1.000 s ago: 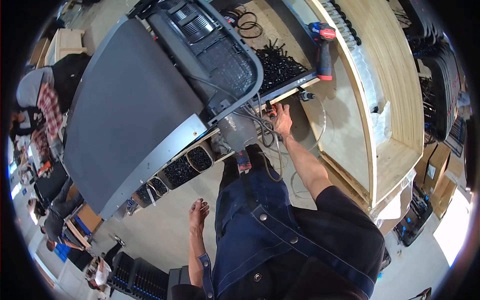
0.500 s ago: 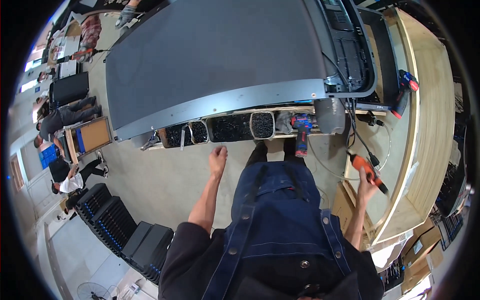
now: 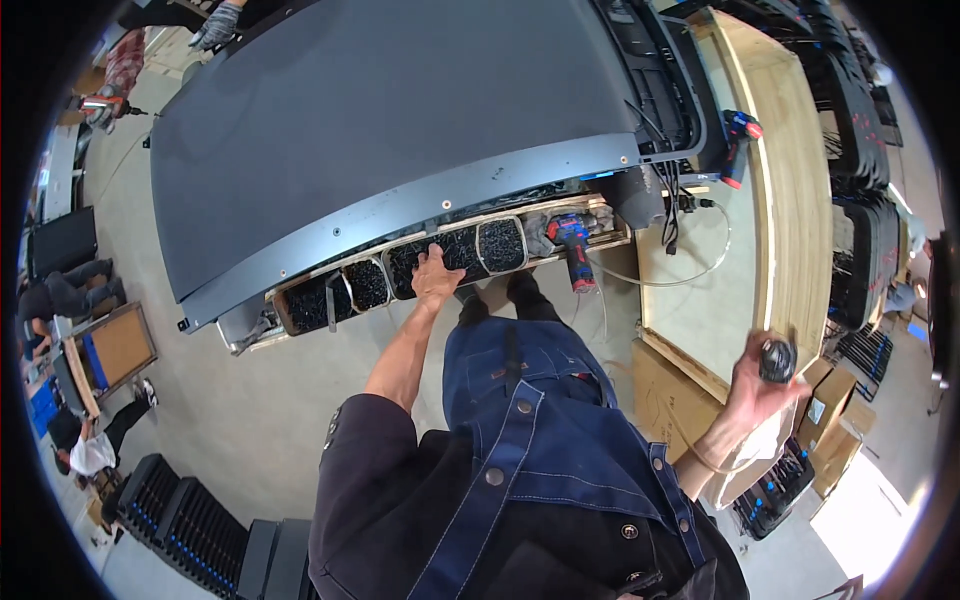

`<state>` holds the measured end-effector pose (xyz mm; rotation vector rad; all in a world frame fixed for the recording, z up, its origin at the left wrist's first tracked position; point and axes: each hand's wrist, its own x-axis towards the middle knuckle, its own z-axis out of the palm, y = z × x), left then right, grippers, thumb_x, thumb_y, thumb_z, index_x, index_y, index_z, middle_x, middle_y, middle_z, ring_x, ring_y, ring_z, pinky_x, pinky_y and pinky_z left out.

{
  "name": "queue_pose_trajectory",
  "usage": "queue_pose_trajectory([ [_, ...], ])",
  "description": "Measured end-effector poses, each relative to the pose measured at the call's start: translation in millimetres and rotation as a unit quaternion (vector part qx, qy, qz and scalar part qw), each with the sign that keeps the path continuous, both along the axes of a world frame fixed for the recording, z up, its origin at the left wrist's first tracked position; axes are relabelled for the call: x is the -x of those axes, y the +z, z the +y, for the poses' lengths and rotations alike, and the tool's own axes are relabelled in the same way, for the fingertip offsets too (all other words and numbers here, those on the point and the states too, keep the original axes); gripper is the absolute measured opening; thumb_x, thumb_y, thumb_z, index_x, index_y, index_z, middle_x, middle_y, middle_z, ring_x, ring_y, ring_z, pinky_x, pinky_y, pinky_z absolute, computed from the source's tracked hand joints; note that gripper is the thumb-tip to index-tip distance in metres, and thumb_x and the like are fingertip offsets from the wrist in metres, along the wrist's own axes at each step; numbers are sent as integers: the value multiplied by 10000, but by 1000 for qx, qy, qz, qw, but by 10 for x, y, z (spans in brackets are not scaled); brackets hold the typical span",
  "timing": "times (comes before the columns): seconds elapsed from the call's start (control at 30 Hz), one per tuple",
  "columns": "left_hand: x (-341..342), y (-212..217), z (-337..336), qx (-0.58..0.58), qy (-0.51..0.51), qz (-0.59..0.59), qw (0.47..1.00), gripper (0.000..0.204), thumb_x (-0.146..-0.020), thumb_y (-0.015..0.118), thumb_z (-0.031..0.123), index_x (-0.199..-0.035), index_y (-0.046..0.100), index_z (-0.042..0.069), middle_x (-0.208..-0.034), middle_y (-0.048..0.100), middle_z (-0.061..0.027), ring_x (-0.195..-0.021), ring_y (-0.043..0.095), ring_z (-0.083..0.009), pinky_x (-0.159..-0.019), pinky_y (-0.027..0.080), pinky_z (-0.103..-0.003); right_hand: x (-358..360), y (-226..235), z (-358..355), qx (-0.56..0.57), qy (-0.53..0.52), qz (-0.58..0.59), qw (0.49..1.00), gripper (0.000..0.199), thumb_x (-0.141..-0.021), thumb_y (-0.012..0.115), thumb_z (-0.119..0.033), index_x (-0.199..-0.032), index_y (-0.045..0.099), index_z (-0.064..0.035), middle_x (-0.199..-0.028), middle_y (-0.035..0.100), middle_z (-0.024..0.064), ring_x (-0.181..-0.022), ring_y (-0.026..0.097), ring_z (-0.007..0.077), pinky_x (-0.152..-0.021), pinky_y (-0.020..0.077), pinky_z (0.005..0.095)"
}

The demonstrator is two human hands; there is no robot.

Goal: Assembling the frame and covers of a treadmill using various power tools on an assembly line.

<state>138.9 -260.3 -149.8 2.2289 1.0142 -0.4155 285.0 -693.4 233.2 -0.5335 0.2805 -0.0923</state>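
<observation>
My left hand (image 3: 435, 280) reaches into a long bin of small black screws (image 3: 460, 245), its thumb spread away from the fingers. Its fingertips are at the screws; I cannot see anything held there. Off to the right, my right hand (image 3: 752, 395) is closed around a power screwdriver (image 3: 778, 360), seen end-on, so only its dark round end shows. The bins stand in a narrow wooden tray along the near edge of a large dark grey panel (image 3: 390, 110). A blue and black cordless drill (image 3: 572, 245) rests at the tray's right end.
Another red and blue drill (image 3: 740, 145) lies by a wooden crate (image 3: 790, 170) at the right. Cardboard boxes (image 3: 670, 400) stand below it, and a pale hose (image 3: 690, 280) loops nearby. Stacked black panels (image 3: 190, 510) are at lower left. A co-worker's gloved hand (image 3: 218, 25) is across the panel.
My left hand has moved forward from beside the tray into the screw bin. My right hand has swung back with the screwdriver, turning it end-on. The whole view has shifted.
</observation>
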Motion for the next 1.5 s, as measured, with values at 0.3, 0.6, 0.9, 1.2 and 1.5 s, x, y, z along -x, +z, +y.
queue_pose_trajectory([
  [0.3,336,-203,360,113,57,-181,975,303,-793,816,155,-1061,693,83,-955,743,-134,-896,716,-313,-821,549,-428,-118,-51,1165,110,79,24,991,783,-829,789,-560,-1269,531,35,-1150,622,210,-1024,644,331,-998,482,532],
  [0.6,589,-157,565,531,325,-222,751,300,-1029,609,153,-1303,630,34,-1083,676,-46,-908,652,-134,-793,569,-280,-95,443,1739,-77,285,-20,955,817,-846,731,-604,-1325,520,22,-1219,594,144,-1036,606,256,-1001,457,458],
  [0.9,617,353,419,756,361,-300,456,296,-1058,529,193,-1257,609,-11,-989,631,-88,-795,577,-172,-679,506,-288,233,-59,2082,278,234,-69,929,386,-970,649,-247,-1291,518,-76,-1158,640,140,-913,654,241,-953,519,501],
  [1.2,359,1398,-56,689,251,-322,599,247,-1042,601,226,-1165,622,13,-956,671,-62,-845,690,-172,-740,601,-295,272,-182,2231,152,209,-23,966,371,-974,658,-299,-1232,556,-52,-1099,648,127,-889,645,239,-917,525,493],
  [1.5,111,2216,-425,722,213,-312,579,233,-976,710,181,-1139,654,24,-927,661,-39,-742,596,-104,-630,488,-239,171,-158,2209,205,203,-71,955,345,-955,672,-254,-1222,550,-73,-1082,642,130,-893,646,247,-905,535,488],
])
